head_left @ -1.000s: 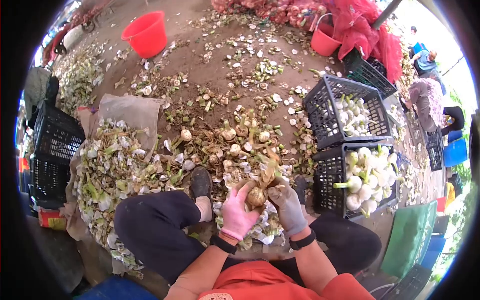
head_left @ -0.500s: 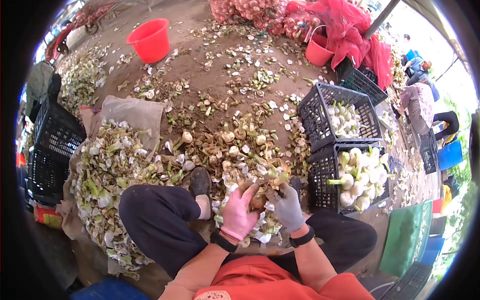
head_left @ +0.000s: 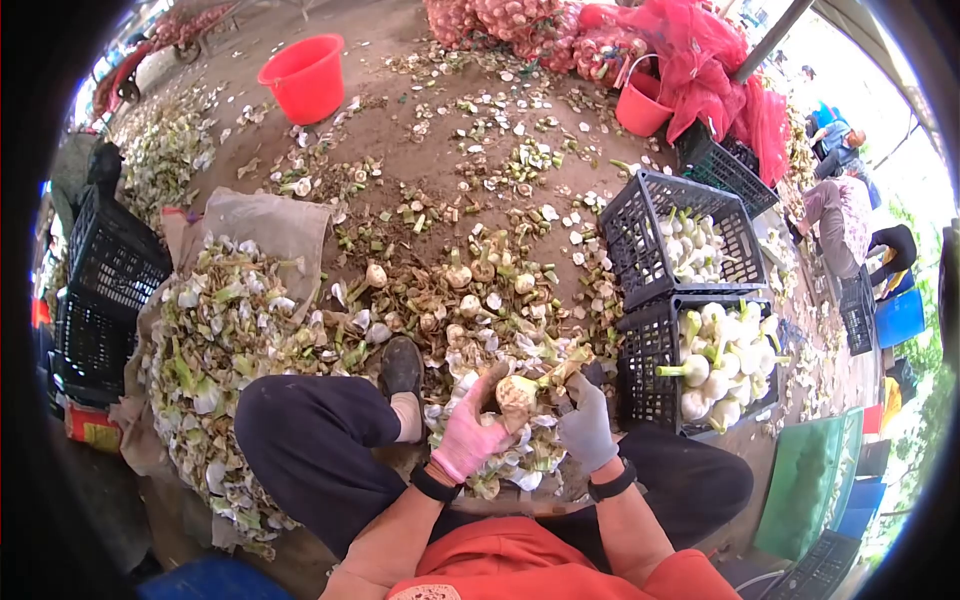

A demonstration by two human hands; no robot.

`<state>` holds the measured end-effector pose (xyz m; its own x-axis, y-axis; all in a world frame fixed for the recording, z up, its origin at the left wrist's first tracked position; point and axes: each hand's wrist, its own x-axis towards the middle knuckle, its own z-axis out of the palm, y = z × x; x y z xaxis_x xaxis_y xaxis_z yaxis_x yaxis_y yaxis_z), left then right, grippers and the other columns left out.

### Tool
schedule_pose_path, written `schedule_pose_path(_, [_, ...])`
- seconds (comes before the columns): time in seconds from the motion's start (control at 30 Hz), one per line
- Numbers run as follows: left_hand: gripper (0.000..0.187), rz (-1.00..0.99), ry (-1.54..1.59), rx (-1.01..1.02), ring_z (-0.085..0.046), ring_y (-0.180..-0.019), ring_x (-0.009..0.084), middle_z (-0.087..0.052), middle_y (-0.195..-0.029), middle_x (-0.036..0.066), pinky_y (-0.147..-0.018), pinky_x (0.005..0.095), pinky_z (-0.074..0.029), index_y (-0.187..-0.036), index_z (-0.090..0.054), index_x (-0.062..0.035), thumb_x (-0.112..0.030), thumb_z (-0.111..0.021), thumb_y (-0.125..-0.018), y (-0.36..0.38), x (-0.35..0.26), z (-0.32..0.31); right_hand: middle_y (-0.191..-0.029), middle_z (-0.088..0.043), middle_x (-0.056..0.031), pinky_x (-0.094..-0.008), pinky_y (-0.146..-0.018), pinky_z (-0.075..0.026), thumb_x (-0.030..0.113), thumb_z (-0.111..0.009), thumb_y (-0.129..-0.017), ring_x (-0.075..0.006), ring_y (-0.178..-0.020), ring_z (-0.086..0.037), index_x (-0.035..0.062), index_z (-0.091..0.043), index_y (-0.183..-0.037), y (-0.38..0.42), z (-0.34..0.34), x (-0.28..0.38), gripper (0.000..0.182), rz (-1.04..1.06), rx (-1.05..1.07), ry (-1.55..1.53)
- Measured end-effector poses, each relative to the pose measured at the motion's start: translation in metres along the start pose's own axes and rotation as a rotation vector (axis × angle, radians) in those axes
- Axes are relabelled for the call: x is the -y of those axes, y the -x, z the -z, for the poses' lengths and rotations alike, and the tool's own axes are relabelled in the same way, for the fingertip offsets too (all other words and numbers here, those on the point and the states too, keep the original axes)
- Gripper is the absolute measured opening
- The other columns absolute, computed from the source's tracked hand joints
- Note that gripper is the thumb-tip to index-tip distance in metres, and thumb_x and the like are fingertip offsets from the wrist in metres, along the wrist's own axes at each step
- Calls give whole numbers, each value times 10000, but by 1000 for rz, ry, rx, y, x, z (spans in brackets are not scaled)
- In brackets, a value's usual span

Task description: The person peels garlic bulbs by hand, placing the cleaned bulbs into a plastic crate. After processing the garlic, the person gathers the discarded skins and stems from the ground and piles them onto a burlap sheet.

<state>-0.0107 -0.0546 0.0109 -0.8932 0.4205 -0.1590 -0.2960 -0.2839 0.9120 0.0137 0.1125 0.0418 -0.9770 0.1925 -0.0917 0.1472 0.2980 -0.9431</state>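
Note:
A garlic bulb (head_left: 516,394) with pale skin and brownish patches is held up between my hands, over the peelings in front of my lap. My left hand (head_left: 474,430), in a pink glove, is closed round the left side of the bulb. The garlic's stem (head_left: 556,374) points right, towards my right hand (head_left: 586,425) in a grey glove. Its thumb and fingers close at the stem's end, where loose dry skin hangs; the exact grip is partly hidden.
Black crates of peeled garlic (head_left: 730,365) stand at my right. Peelings (head_left: 220,370) are heaped at my left beside stacked black crates (head_left: 105,290). Unpeeled bulbs (head_left: 458,276) lie ahead. Farther off are a red bucket (head_left: 303,85), net sacks (head_left: 515,25) and seated people (head_left: 840,215).
My hands have moved slightly apart. The bulb, mostly covered before, has turned and now shows a paler side. My right hand has shifted a little lower and right.

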Motion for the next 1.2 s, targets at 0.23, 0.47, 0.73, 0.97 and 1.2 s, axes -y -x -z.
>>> schedule_pose_path(0.23, [506, 214, 494, 26, -584, -1051, 180, -571, -1197, 106, -887, 291, -488, -1330, -434, -2, -244, -589, -913, -2, 22, 10, -901, -644, -192, -313, -762, -485, -137, -490, -737, -207, -865, -642, -36, -611, -1051, -1, 5, -6, 352, 120, -45, 52])
schedule_pose_path(0.47, [571, 624, 1144, 444, -635, -833, 224, -639, -999, 112, -666, 354, -532, -1213, -520, -58, -543, -382, -944, -11, 6, 5, -1063, -658, -53, -253, -849, -470, -136, -488, -811, -121, -955, -605, -38, -615, -1125, -7, 23, -11, 352, -132, 186, -420])
schedule_pose_path(0.73, [327, -16, -201, -334, -612, -884, 178, -621, -987, 48, -815, 271, -491, -1138, -607, -40, -248, -652, -888, -8, 11, 12, -1049, -660, -49, -226, -820, -467, -60, -506, -891, -89, -929, -590, -33, -604, -1156, 2, 20, -13, 284, -193, 21, -666])
schedule_pose_path(0.97, [359, -38, -716, -53, -592, -1005, 314, -614, -996, 176, -910, 349, -456, -1049, -670, -90, -185, -744, -711, -17, -9, 16, -1013, -673, -77, -251, -803, -465, -71, -539, -862, -105, -899, -591, -55, -606, -1117, 0, 12, -13, 263, -187, 241, -190])
schedule_pose_path(1.2, [314, 96, -631, -35, -617, -971, 234, -652, -1029, 158, -864, 301, -470, -1043, -657, 2, -147, -712, -771, -13, -4, 19, -955, -678, -94, -241, -751, -466, -59, -543, -860, -108, -861, -596, -61, -614, -1088, -11, 18, -29, 238, -242, 130, -122])
